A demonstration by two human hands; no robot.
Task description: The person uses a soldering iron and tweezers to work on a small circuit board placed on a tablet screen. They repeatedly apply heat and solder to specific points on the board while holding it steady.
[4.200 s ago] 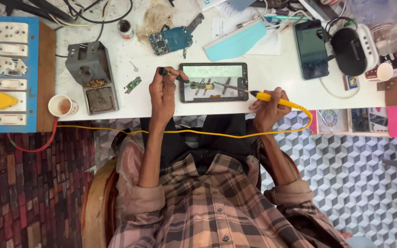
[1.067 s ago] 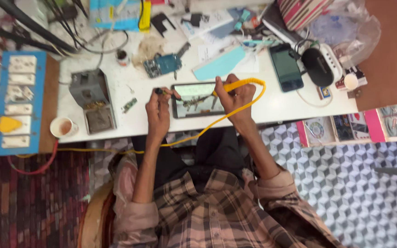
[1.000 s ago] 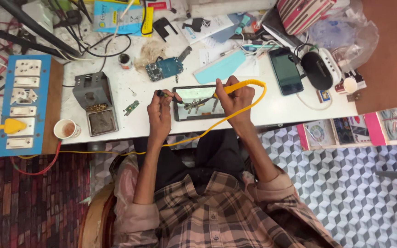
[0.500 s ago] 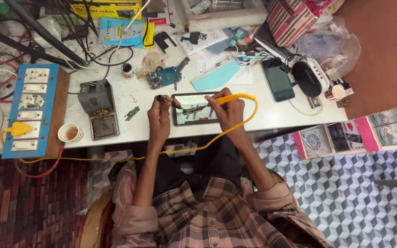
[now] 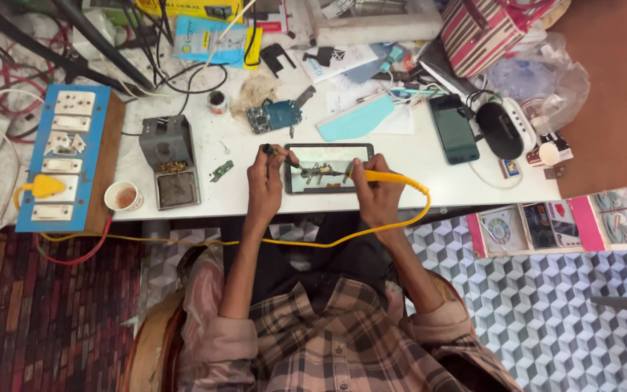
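Fingers of the right hand are closed round a yellow-handled soldering iron, its tip pointing left over the opened tablet that lies flat on the white workbench directly in front of the person. The iron's yellow cord loops off the handle, drops below the bench edge and runs left across the lap toward the blue socket board. The left hand sits at the tablet's left edge, fingers pinched on a thin dark tool, perhaps tweezers, though it is too small to tell. Inside the tablet a small cluster of parts lies between the two hands. Just left of the left hand a tiny green circuit piece rests on the bench, and beyond it stands a grey soldering-iron stand with a small cup beside it. Above the tablet lie a blue circuit board and a light blue cover; to the right are a dark phone and a black oval device.
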